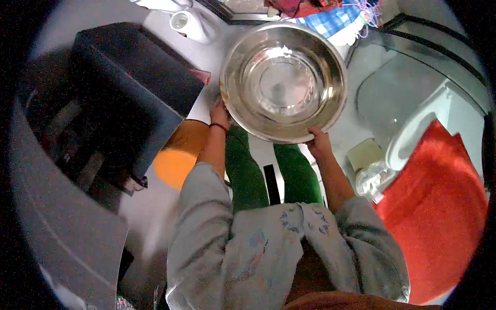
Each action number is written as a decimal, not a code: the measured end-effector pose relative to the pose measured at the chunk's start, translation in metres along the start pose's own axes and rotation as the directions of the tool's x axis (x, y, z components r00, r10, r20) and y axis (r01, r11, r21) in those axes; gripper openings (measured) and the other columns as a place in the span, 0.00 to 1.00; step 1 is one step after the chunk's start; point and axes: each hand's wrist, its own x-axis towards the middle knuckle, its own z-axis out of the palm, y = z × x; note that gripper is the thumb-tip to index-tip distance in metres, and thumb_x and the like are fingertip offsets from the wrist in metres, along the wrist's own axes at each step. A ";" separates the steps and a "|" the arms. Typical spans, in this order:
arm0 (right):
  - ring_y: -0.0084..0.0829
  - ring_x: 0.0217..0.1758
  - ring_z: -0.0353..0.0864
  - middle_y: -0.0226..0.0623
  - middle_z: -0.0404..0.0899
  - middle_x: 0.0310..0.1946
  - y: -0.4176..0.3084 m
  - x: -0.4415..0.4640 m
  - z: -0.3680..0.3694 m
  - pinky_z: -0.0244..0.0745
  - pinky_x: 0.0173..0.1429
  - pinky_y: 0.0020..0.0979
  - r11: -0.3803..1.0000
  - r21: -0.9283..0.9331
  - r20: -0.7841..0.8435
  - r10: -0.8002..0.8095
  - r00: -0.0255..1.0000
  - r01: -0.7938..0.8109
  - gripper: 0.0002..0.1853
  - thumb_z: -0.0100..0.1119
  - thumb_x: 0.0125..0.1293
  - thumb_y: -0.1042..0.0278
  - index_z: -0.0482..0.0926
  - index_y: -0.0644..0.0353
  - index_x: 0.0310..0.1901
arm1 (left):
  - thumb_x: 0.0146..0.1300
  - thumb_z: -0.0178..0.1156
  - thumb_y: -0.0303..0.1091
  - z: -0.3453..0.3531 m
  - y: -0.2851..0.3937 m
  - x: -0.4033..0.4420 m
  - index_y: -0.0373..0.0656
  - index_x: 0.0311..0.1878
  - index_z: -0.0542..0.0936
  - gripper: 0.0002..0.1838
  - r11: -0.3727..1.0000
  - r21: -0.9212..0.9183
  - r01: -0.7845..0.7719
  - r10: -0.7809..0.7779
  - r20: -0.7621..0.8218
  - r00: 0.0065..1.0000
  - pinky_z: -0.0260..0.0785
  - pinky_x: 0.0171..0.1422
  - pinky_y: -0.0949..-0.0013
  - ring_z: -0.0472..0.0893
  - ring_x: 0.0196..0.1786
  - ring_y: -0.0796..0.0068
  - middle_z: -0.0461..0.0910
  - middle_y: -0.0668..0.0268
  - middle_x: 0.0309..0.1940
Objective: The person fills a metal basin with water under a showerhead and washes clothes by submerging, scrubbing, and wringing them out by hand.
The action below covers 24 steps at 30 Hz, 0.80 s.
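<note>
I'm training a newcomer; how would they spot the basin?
Start at the green trousers, then find the left hand and right hand. They hold a wide, round basin by its rim; shiny metal sets it apart from the checked cloth behind.

The basin [287,85] is polished metal, smooth and mirror-glossy. The floor [343,139] looks smooth and pale; toward its far edge a white bottle [192,26] looks like plastic. Along its right edge, the red sheet [431,222] reads as matt cloth, beside shiny, crinkled clear plastic [373,178]. Sleeves [199,217] and green trousers [248,170] are matt fabric.
</note>
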 end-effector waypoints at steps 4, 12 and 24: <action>0.39 0.33 0.78 0.43 0.74 0.34 -0.070 0.037 0.029 0.78 0.35 0.37 0.905 0.262 -0.013 0.351 0.936 -0.336 0.15 0.54 0.50 0.73 0.69 0.69 0.40 | 0.61 0.47 0.42 -0.010 -0.026 0.048 0.43 0.56 0.65 0.22 0.970 -0.141 0.198 -0.204 -0.028 0.979 0.70 0.36 0.68 0.74 0.35 0.71 0.72 0.63 0.42; 0.39 0.39 0.75 0.42 0.72 0.37 0.014 0.106 0.008 0.76 0.39 0.40 0.989 -0.024 0.090 0.151 0.984 -0.149 0.17 0.55 0.52 0.74 0.67 0.68 0.45 | 0.59 0.52 0.43 -0.010 -0.078 0.142 0.45 0.64 0.49 0.35 0.911 -0.350 0.220 -0.255 -0.058 0.965 0.70 0.36 0.68 0.73 0.36 0.70 0.68 0.61 0.49; 0.35 0.45 0.72 0.40 0.72 0.41 0.007 0.116 0.003 0.68 0.52 0.41 0.957 -0.040 0.227 0.287 0.931 -0.286 0.15 0.51 0.60 0.66 0.67 0.61 0.47 | 0.49 0.53 0.62 -0.012 -0.079 0.236 0.51 0.51 0.70 0.31 0.900 -0.433 0.052 -0.142 -0.178 0.974 0.63 0.47 0.63 0.69 0.44 0.69 0.70 0.69 0.45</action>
